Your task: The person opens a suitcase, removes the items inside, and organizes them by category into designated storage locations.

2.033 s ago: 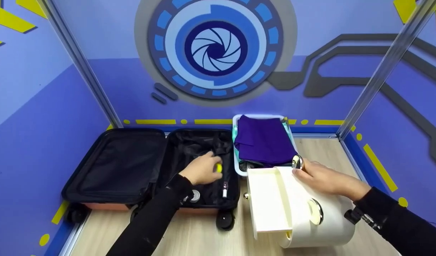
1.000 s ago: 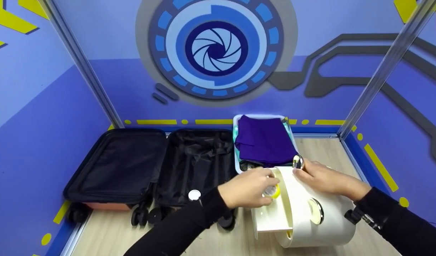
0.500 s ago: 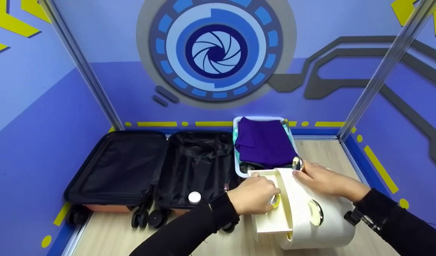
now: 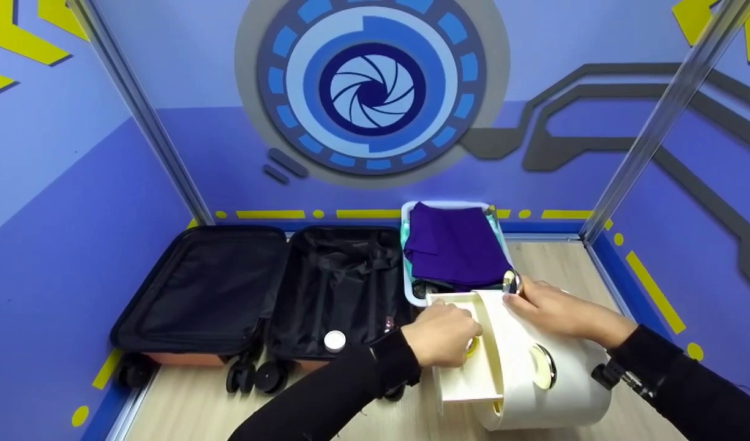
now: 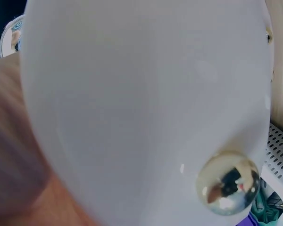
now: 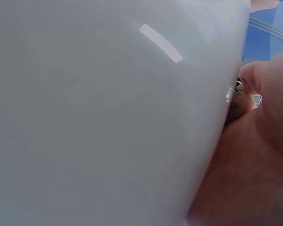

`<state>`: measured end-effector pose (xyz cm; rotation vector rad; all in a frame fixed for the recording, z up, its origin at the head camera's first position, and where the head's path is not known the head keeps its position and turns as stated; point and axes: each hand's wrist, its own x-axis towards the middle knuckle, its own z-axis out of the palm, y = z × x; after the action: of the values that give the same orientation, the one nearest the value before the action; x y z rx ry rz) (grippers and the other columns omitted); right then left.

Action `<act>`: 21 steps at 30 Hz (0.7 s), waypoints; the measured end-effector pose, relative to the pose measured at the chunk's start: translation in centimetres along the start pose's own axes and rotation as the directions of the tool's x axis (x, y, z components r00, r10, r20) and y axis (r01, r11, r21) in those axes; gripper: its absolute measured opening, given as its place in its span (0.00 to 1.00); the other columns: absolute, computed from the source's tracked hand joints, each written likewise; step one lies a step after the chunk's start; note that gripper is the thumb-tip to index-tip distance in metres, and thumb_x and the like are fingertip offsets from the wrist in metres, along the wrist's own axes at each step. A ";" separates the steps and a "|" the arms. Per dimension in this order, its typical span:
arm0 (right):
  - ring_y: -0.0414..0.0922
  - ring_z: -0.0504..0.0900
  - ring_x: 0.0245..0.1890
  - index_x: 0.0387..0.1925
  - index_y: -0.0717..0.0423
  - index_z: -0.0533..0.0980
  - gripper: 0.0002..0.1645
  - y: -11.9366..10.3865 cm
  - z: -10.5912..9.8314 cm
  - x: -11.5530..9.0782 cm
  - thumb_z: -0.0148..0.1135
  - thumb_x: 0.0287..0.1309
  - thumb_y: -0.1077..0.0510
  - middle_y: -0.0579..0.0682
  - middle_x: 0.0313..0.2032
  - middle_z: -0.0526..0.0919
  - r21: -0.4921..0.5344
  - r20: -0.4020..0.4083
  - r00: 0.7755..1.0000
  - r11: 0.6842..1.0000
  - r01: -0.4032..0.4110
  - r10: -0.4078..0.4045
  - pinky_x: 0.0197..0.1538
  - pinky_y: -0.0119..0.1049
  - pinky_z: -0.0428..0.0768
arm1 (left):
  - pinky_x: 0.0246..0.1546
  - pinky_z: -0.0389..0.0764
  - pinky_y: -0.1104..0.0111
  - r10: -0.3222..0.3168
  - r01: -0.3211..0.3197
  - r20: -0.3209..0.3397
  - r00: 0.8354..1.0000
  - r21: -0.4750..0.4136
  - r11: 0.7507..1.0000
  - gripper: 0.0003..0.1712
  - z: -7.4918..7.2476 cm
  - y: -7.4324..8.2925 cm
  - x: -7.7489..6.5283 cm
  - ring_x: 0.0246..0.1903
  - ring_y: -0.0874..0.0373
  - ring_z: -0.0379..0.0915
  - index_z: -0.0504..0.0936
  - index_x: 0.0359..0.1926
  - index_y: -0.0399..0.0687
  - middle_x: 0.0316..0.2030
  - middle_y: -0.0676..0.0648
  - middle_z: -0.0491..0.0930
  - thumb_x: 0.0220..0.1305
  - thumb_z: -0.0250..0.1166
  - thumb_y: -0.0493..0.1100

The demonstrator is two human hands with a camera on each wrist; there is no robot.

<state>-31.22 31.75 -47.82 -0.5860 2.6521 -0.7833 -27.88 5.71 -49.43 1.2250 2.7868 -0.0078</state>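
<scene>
Your left grip [image 4: 445,335] is curled, pinching the yellow round item [image 4: 472,348] inside the drawer [image 4: 472,387]; right grip [image 4: 555,308] clasps the white case [image 4: 515,395].

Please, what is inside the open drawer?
In or just above the drawer, the left hand and part of a yellow item are visible. Anything beneath the hand, or farther inside the white box, is hidden.

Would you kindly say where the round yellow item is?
In the head view, right of centre, the yellow item is in the open drawer of the white box, mostly hidden under the left hand.
</scene>
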 end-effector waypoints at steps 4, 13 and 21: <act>0.45 0.80 0.44 0.50 0.52 0.72 0.18 0.0 0.0 0.0 0.51 0.87 0.42 0.53 0.44 0.81 -0.001 0.000 1.000 1.000 0.006 -0.006 0.44 0.37 0.79 | 0.39 0.74 0.64 -0.008 0.008 -0.015 1.000 0.000 1.000 0.15 0.0 0.0 -0.1 0.37 0.57 0.84 0.92 0.49 0.64 0.41 0.56 0.89 0.60 0.77 0.46; 0.42 0.82 0.39 0.51 0.52 0.72 0.16 -0.1 0.0 0.2 0.51 0.87 0.43 0.50 0.40 0.82 0.027 0.012 1.000 1.000 0.016 -0.016 0.39 0.34 0.81 | 0.42 0.77 0.66 0.059 -0.065 -0.192 0.980 -0.028 0.997 0.11 -1.1 -1.7 -1.7 0.43 0.56 0.85 0.93 0.50 0.59 0.46 0.55 0.90 0.73 0.70 0.52; 0.45 0.81 0.45 0.50 0.52 0.72 0.17 0.0 0.0 0.1 0.52 0.87 0.42 0.53 0.44 0.83 -0.024 -0.005 1.000 0.999 0.022 -0.022 0.47 0.42 0.80 | 0.38 0.77 0.66 0.003 -0.037 -0.407 0.913 -0.075 0.997 0.06 -0.9 -4.2 -4.0 0.36 0.56 0.80 0.88 0.40 0.54 0.36 0.53 0.85 0.75 0.69 0.48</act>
<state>-31.26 31.70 -47.81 -0.6209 2.6674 -0.7616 -28.36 0.02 -48.29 1.3710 3.0791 0.4062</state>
